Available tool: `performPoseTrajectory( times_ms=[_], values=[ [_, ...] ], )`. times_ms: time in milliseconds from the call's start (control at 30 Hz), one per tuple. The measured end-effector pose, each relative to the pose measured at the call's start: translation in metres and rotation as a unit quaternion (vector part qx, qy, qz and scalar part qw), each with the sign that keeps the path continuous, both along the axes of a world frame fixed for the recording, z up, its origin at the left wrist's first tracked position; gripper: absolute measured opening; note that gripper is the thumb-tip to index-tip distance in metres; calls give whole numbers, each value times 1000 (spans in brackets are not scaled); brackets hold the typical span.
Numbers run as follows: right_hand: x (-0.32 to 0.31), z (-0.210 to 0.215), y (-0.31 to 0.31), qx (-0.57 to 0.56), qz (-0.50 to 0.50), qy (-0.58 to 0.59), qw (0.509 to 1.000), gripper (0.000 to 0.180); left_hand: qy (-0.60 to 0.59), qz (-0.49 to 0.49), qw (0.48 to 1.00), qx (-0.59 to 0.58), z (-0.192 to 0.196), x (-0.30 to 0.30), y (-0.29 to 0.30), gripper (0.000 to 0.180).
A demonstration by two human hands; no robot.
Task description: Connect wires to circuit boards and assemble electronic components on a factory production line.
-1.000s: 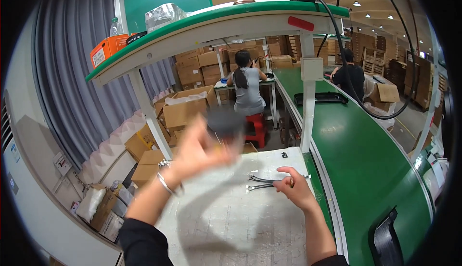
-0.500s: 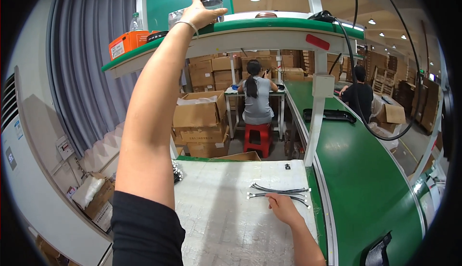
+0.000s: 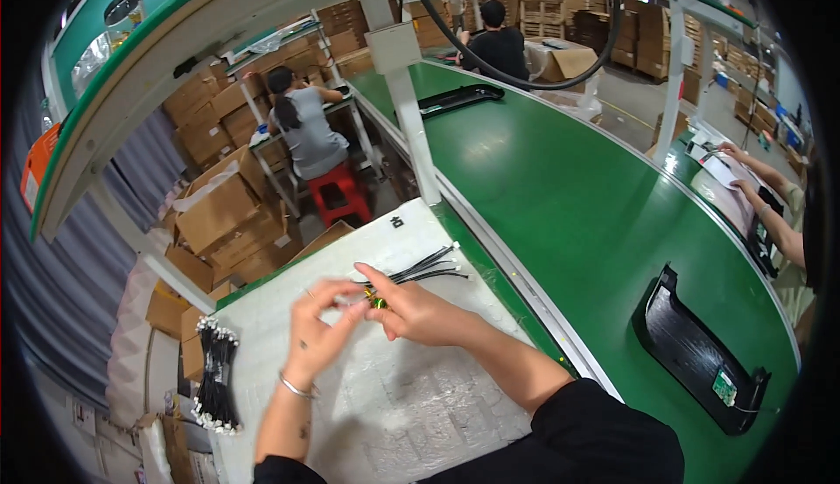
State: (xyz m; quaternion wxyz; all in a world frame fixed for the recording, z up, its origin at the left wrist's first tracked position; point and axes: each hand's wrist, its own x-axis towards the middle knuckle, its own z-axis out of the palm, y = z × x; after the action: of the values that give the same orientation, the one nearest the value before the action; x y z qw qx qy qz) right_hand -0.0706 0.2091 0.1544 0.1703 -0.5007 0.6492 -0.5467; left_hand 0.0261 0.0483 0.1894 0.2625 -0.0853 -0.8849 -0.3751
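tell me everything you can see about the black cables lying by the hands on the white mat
The loose black cables are a small fan of thin dark wires with pale tips at the far ends. They lie flat on the white foam mat, near the edge by the green conveyor belt, spreading up and to the right. Their near ends run under the right hand, which touches them; the left hand meets it at a small yellow-green part.

Both hands point(image 3: 367, 318) work mid-bench point(image 3: 437, 405), with bare white surface open toward the person. Beyond the fingers lies a loose bunch of black cables point(image 3: 420, 267); a second cable bundle point(image 3: 214, 375) lines the left edge. The white post point(image 3: 411, 125) blocks the far corner, the green conveyor point(image 3: 569, 186) runs along the right.
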Motion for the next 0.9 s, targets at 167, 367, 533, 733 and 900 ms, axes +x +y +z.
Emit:
performPoseTrajectory(
  times_ms=[167, 367, 533, 733, 900],
  values=[
    [10, 13, 1, 80, 57, -5, 995, 66, -73, -94, 898, 425, -60, 11, -3, 17],
    [13, -13, -10, 73, 96, 32, 992, 62, -77, -140, 930, 332, -63, 18, -12, 11],
    [7, -11, -14, 44, 38, -30, 998, 42, -36, 2, 912, 409, -68, 17, -19, 8],
    [1, -16, -22, -25, -49, -139, 989, 12, 21, 47, 901, 431, -62, 9, -15, 10],
    [7, -1, -23, -51, -100, -127, 986, 12, 23, 23, 890, 455, -56, 10, -17, 12]
  ],
)
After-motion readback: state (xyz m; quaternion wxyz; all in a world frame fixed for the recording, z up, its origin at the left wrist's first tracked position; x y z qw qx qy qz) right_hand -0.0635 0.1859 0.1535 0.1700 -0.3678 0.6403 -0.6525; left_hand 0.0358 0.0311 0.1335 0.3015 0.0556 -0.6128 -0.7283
